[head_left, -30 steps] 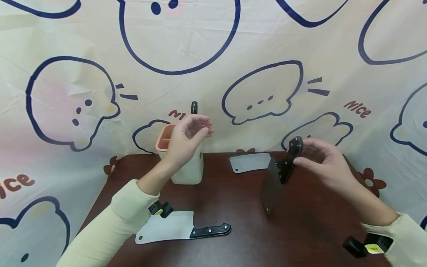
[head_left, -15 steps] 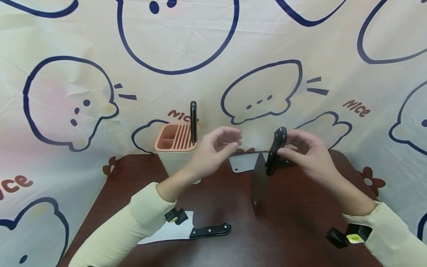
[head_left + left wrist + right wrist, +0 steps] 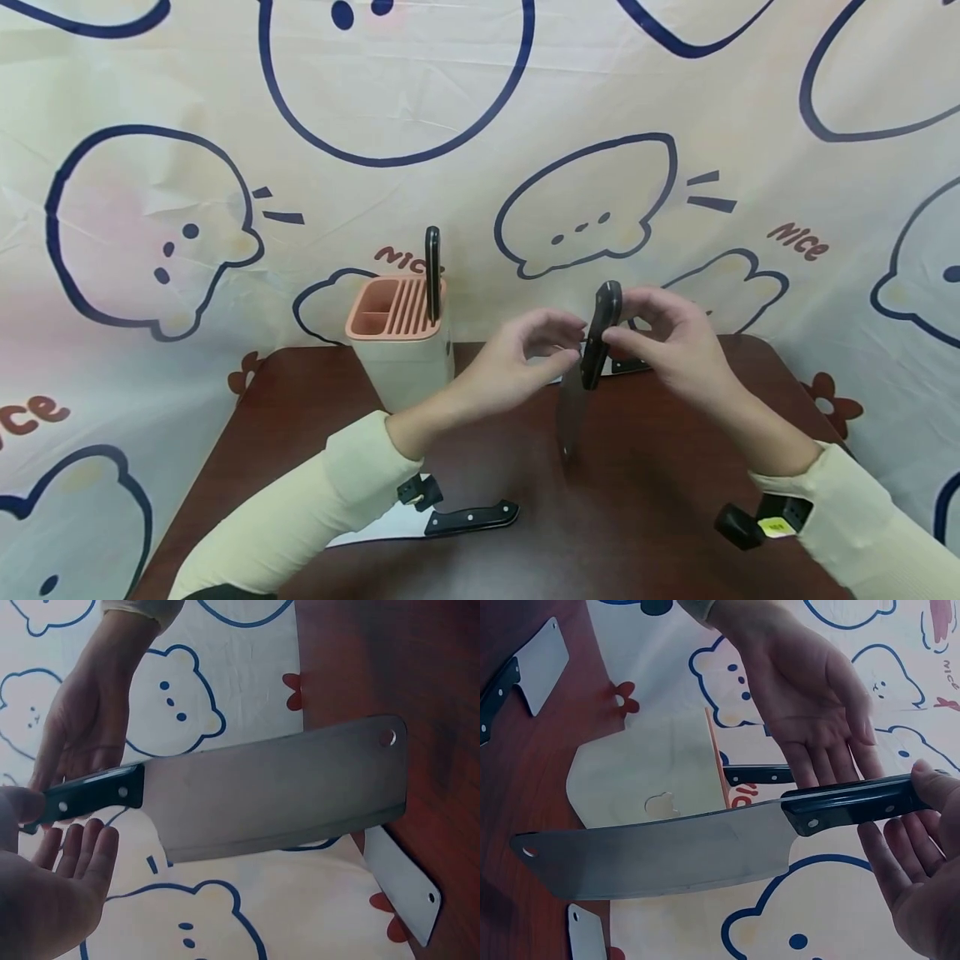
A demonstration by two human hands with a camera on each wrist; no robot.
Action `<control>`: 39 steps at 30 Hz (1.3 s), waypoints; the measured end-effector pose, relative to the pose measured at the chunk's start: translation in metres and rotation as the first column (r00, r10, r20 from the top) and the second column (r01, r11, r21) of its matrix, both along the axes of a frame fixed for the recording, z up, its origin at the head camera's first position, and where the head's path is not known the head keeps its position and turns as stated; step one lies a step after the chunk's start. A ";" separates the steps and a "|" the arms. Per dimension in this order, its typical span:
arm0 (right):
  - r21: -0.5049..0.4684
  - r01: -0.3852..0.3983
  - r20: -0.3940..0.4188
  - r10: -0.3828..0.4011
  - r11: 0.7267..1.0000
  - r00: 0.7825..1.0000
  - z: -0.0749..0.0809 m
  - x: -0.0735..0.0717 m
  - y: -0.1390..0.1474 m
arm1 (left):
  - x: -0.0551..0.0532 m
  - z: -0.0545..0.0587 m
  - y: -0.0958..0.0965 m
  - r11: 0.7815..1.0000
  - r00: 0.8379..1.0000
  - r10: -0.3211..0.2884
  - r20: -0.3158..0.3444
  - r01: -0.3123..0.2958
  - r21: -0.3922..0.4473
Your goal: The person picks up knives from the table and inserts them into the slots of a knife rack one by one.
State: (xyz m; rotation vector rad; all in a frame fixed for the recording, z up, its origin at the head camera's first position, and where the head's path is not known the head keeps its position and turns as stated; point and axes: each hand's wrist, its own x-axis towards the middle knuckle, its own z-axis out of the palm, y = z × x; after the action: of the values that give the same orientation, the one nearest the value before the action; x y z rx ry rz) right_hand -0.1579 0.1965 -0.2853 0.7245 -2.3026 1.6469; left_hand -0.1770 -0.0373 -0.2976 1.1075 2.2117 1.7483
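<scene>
My right hand [image 3: 667,342] pinches the black riveted handle of a cleaver [image 3: 277,795] between thumb and fingers. The cleaver's broad blade points down over the table. Coming from the left side, my left hand [image 3: 525,358] has its fingers loosely curved beside the handle, thumb apart from them. In the right wrist view, the left fingertips overlap behind the handle. A second cleaver [image 3: 472,518] lies flat near the front, its blade partly hidden by my left sleeve. Farther back lies another cleaver [image 3: 630,365], mostly covered by the hands.
At the back left of the brown table [image 3: 480,450] stands a cream knife holder [image 3: 408,375] with an orange slotted top. One black-handled knife [image 3: 432,275] is upright in a slot at its right side. A patterned cloth [image 3: 420,100] hangs behind the table.
My left hand has moved right, away from in front of the knife holder, to beside the cleaver's handle. My right hand has carried the cleaver left, toward the left hand.
</scene>
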 end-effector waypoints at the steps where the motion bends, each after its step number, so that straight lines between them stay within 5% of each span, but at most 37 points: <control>1: 0.007 0.008 -0.002 -0.008 1.000 1.000 0.000 0.000 -0.001 | 0.000 0.000 0.001 1.000 1.000 -0.002 0.004 0.002 -0.001; 23: 0.019 0.009 -0.001 -0.009 1.000 1.000 -0.002 -0.002 -0.006 | 0.001 -0.009 0.011 0.998 0.998 0.055 -0.028 -0.055 -0.001; 39: 0.024 -0.014 0.080 0.012 1.000 0.997 -0.002 -0.003 -0.008 | 0.006 -0.011 0.011 0.995 0.997 0.074 0.005 -0.074 0.070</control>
State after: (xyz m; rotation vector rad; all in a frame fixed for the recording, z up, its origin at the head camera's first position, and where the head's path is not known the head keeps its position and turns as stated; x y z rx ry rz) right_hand -0.1612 0.1887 -0.2877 0.6914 -2.3816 1.6859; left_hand -0.1705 -0.0268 -0.3087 1.0497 2.2337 1.8689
